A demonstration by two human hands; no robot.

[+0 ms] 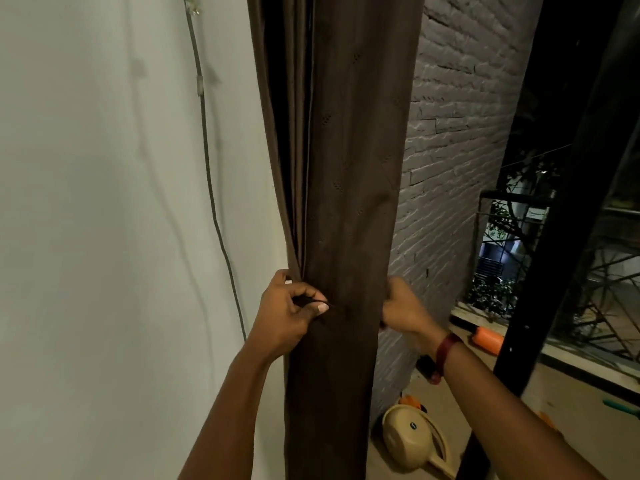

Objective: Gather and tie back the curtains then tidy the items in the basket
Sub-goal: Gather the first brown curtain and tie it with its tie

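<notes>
A dark brown curtain [346,168] hangs gathered into a narrow column in the middle of the view. My left hand [287,313] is at its left edge and pinches a thin dark tie-back band [313,301] between thumb and fingers, against the cloth. My right hand [403,308] reaches round the curtain's right edge, its fingers hidden behind the fabric. A dark red band sits on that wrist. No basket is in view.
A white wall [104,202] with a grey cable [207,150] fills the left. Grey brick wall [450,150] and a black window frame [540,237] stand on the right. On the floor lie a beige watering can [412,441] and an orange object [488,339].
</notes>
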